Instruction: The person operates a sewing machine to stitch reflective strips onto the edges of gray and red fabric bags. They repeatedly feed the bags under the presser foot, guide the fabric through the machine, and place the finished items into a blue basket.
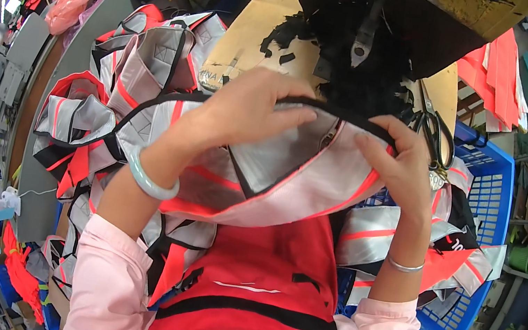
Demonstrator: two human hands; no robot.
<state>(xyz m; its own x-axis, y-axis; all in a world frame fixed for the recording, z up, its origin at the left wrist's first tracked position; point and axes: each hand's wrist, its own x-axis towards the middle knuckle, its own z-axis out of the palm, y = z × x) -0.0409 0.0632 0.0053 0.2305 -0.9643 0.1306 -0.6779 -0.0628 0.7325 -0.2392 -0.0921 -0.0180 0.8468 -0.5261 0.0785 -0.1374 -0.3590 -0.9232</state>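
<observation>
Between my hands hangs a silver-grey fabric bag piece (pixel 338 185) with red stripes and a black-bound upper edge. My left hand (pixel 249 109) is closed on that edge left of the middle, its thumb lying on the near side. Farther right, my right hand (pixel 402 161) pinches the same black edge between thumb and fingers. Fingertips behind the cloth are partly hidden. Just beyond the edge is a dark machine (pixel 416 22) with a metal bar (pixel 363 45) pointing down, and black scraps (pixel 355 86) lie beneath it.
Black-handled scissors (pixel 436 132) lie by the machine, close to my right hand. A blue plastic basket (pixel 494 199) on the right holds similar grey and red pieces. More sewn pieces (pixel 155 61) are heaped at the left. A red apron (pixel 269 258) covers my front.
</observation>
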